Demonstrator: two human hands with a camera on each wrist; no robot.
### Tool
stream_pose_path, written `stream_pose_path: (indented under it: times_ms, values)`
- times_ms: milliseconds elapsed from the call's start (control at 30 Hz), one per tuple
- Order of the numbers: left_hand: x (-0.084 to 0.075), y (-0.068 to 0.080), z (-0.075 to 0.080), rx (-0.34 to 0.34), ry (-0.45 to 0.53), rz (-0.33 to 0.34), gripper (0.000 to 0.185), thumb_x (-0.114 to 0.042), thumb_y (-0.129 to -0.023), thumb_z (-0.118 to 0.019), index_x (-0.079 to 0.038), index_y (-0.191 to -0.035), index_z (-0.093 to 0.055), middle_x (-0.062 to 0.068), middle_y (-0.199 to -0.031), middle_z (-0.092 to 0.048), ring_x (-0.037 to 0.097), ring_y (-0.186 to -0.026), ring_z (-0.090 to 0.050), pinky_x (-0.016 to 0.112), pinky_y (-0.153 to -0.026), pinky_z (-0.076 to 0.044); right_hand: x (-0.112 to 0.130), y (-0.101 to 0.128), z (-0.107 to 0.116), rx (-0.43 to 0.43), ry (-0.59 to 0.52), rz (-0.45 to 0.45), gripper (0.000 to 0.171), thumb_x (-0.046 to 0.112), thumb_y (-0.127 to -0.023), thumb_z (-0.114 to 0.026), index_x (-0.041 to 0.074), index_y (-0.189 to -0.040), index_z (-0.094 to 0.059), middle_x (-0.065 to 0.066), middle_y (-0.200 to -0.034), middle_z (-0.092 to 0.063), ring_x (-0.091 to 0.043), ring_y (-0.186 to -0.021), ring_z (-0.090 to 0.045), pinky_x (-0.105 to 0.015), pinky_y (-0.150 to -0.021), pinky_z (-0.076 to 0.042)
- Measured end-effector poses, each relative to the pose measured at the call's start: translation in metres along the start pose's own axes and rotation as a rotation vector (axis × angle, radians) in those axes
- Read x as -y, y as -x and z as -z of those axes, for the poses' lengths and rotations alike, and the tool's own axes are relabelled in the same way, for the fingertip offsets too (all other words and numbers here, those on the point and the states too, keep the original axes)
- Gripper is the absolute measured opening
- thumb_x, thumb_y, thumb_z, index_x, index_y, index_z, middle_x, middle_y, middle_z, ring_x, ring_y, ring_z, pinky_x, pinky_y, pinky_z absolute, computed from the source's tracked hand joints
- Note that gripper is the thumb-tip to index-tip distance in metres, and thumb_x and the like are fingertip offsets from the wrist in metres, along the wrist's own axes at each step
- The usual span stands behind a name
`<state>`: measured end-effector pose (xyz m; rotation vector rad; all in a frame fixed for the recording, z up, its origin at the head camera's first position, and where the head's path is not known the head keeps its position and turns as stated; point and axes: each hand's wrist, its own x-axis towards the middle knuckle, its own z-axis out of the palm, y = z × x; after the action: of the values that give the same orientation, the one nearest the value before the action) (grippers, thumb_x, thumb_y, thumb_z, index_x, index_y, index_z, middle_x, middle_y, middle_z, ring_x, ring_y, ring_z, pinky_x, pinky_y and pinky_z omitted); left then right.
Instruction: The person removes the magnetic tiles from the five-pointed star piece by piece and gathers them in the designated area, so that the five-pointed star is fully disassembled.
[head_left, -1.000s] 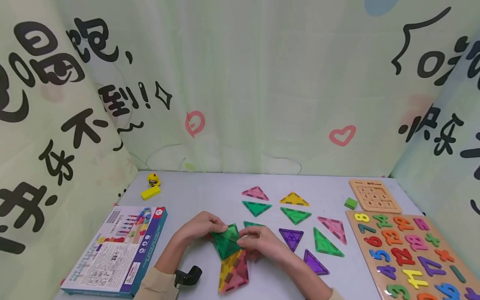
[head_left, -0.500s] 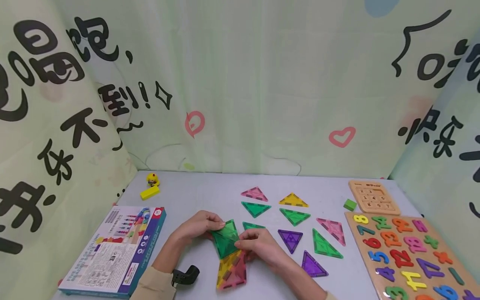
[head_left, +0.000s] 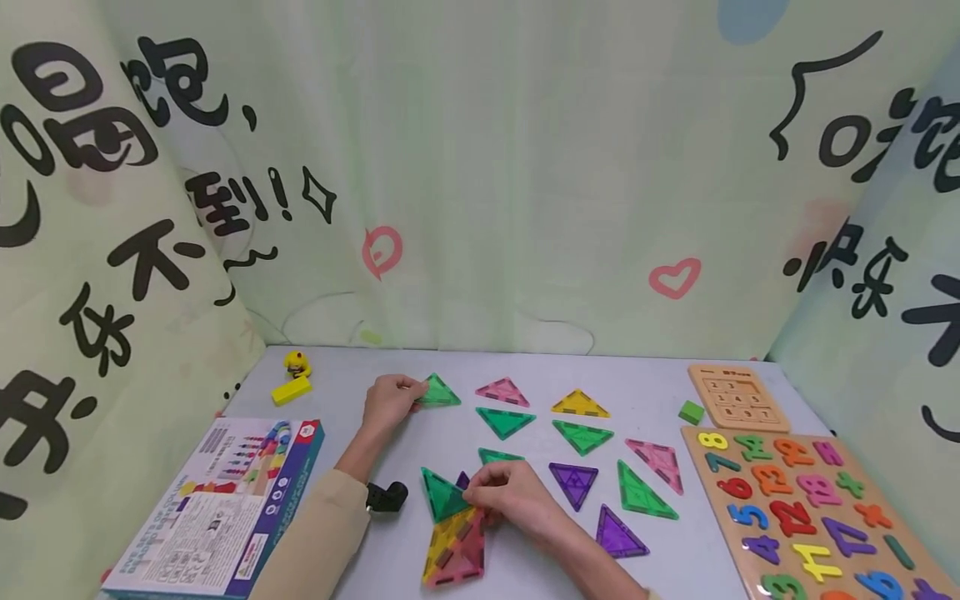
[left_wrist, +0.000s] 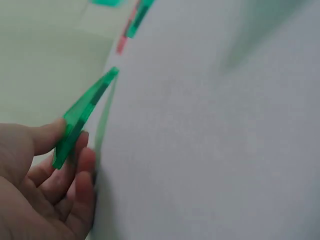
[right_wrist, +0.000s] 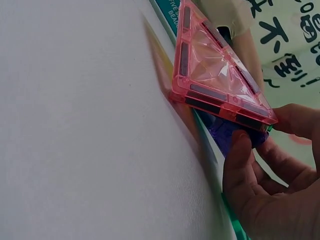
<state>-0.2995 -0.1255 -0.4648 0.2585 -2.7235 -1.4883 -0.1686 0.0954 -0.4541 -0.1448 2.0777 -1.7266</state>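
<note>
My left hand [head_left: 408, 395] pinches a green triangle tile [head_left: 439, 392] between thumb and fingers, at the back of the table, left of the loose triangles. The left wrist view shows that tile [left_wrist: 80, 119] edge-on, tilted, its tip near the table surface. My right hand [head_left: 480, 493] stays at a joined cluster near the front: a green triangle [head_left: 442, 497], a yellow and pink pair [head_left: 453, 552] and a purple tile [head_left: 462, 481]. In the right wrist view its fingers [right_wrist: 245, 165] curl round the purple tile [right_wrist: 227, 131] under a pink triangle [right_wrist: 212, 70].
Several loose triangles [head_left: 577, 433] lie on the grey table [head_left: 360, 375] right of both hands. A printed box [head_left: 217, 508] sits front left, a black object [head_left: 386, 497] beside it. A yellow toy [head_left: 296, 362] and block [head_left: 291, 390] lie back left. A number board [head_left: 862, 450], small puzzle [head_left: 738, 397] and green cube [head_left: 691, 412] are at the right.
My left hand took one green triangle off the cluster and carried it away to the back left. The right hand stayed on the cluster.
</note>
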Motion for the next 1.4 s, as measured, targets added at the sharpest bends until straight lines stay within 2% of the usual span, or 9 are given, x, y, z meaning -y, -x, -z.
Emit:
stream_pose_path:
  times_ms: [200,367,467,600,667,767,933,1300,1400]
  values:
    - [-0.001,-0.003,-0.005,-0.069,-0.197,-0.010,0.031,-0.041,-0.092,-0.069,-0.014,-0.103,-0.076,0.007,-0.105,-0.072,0.023,-0.090,-0.065,0.036,-0.070,-0.048,0.000,0.001,-0.001,-0.002,0.001,-0.001,0.023,0.023,-0.088,-0.072,0.002,-0.098,-0.071,0.000,-0.087,-0.067,-0.011,-0.067,-0.058,-0.026,-0.063,-0.052]
    - [-0.002,0.009,-0.002,-0.046,-0.152,-0.089,0.029,-0.031,-0.092,-0.069,-0.010,-0.111,-0.072,0.012,-0.104,-0.063,0.024,-0.090,-0.058,0.036,-0.072,-0.047,0.000,0.001,0.002,-0.012,0.003,-0.010,0.023,0.023,-0.088,-0.072,0.003,-0.099,-0.071,0.000,-0.088,-0.067,-0.012,-0.070,-0.059,-0.026,-0.064,-0.052]
    - [0.002,0.025,0.008,0.127,-0.092,-0.117,0.022,-0.028,-0.092,-0.069,-0.012,-0.107,-0.074,0.007,-0.094,-0.065,0.019,-0.080,-0.058,0.030,-0.066,-0.046,0.001,0.001,0.002,-0.021,0.020,-0.006,0.023,0.024,-0.088,-0.072,0.003,-0.099,-0.071,0.001,-0.087,-0.067,-0.012,-0.071,-0.058,-0.026,-0.065,-0.052]
    - [0.008,0.048,0.024,0.541,-0.058,-0.164,0.021,-0.029,-0.093,-0.070,-0.014,-0.106,-0.075,0.001,-0.088,-0.066,0.015,-0.075,-0.057,0.026,-0.067,-0.048,0.002,0.001,0.003,-0.041,0.051,0.015,0.023,0.025,-0.088,-0.072,0.004,-0.098,-0.071,0.001,-0.086,-0.066,-0.013,-0.071,-0.058,-0.027,-0.066,-0.050]
    - [0.010,0.056,0.029,0.706,-0.051,-0.211,0.020,-0.027,-0.093,-0.070,-0.014,-0.107,-0.075,0.001,-0.088,-0.068,0.014,-0.076,-0.055,0.026,-0.069,-0.047,0.003,0.001,0.004,-0.052,0.064,0.021,0.023,0.025,-0.089,-0.072,0.004,-0.098,-0.071,0.001,-0.086,-0.066,-0.013,-0.072,-0.057,-0.027,-0.067,-0.049]
    - [0.012,0.062,0.032,0.812,-0.038,-0.268,0.015,-0.022,-0.091,-0.072,-0.014,-0.102,-0.076,-0.001,-0.089,-0.070,0.013,-0.077,-0.054,0.027,-0.070,-0.045,0.003,0.001,0.004,-0.062,0.104,0.039,0.022,0.026,-0.089,-0.072,0.005,-0.097,-0.072,0.000,-0.088,-0.066,-0.014,-0.074,-0.057,-0.027,-0.067,-0.048]
    - [0.019,0.063,0.027,0.775,-0.013,-0.271,0.009,-0.017,-0.090,-0.072,-0.011,-0.095,-0.077,-0.001,-0.087,-0.073,0.010,-0.077,-0.058,0.026,-0.073,-0.049,0.002,0.001,0.004,-0.031,0.182,0.058,0.022,0.028,-0.088,-0.073,0.008,-0.098,-0.072,0.000,-0.084,-0.067,-0.013,-0.073,-0.057,-0.026,-0.065,-0.048]
    - [0.028,0.059,0.021,0.760,0.178,-0.168,0.019,-0.012,-0.092,-0.069,0.001,-0.105,-0.074,0.005,-0.090,-0.074,0.011,-0.074,-0.069,0.029,-0.074,-0.060,0.001,0.002,0.005,-0.016,0.186,0.068,0.022,0.026,-0.086,-0.076,0.007,-0.097,-0.071,0.001,-0.076,-0.066,-0.011,-0.066,-0.057,-0.027,-0.060,-0.049]
    - [0.030,0.056,0.023,0.681,0.226,-0.129,0.023,-0.012,-0.093,-0.068,0.003,-0.110,-0.071,0.004,-0.091,-0.073,0.011,-0.076,-0.070,0.029,-0.075,-0.060,0.000,0.002,0.005,-0.008,0.174,0.067,0.020,0.023,-0.086,-0.075,0.007,-0.095,-0.071,0.002,-0.075,-0.066,-0.011,-0.066,-0.057,-0.027,-0.059,-0.050]
